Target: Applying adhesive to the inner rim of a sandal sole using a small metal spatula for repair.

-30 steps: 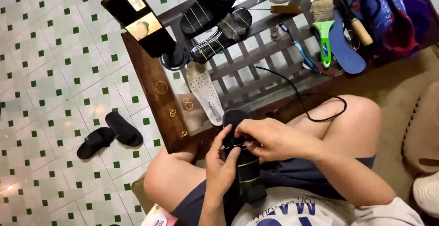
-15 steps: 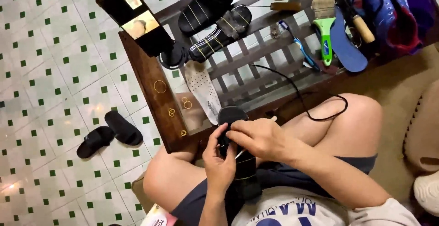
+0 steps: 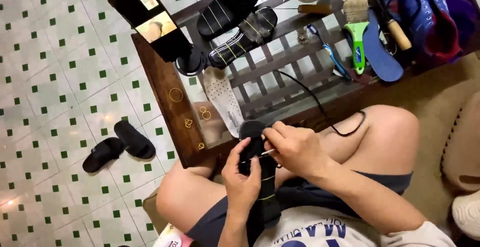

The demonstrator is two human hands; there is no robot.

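Floor slippers: a pair of black slippers (image 3: 119, 147) lies on the tiled floor, well off to the left of your left hand and out of its reach.
Phone: a dark phone (image 3: 152, 21) leans at the table's far left corner, up and left of both hands, its screen tilted toward you, likely so you can watch it while your hands are busy.
Rubber bands: several yellow rubber bands (image 3: 176, 94) lie along the wooden table edge (image 3: 165, 102), just up and left of your left hand, within easy reach.
White insole: a white insole (image 3: 222, 102) rests on the table slats just above your hands.
Left hand: your left hand (image 3: 241, 179) comes up from below, fingers curled shut around the middle of the black sandal (image 3: 260, 177), thumb on top; it steadies the sandal against your lap.
Black sandal: it stands lengthwise between your thighs, toe end pointing toward the table, yellow bands already around it.
Right hand: your right hand (image 3: 295, 149) reaches in from the right, wrist bent, fingertips pinched closed on something thin and pale at the sandal's upper part; I cannot tell what it is.
Cord: a black cord (image 3: 320, 102) runs from the table to your right knee.
Banded sandals: two more black sandals (image 3: 235, 12) lie far above your hands.
Brush: a green-handled brush (image 3: 357, 37) lies up and right.
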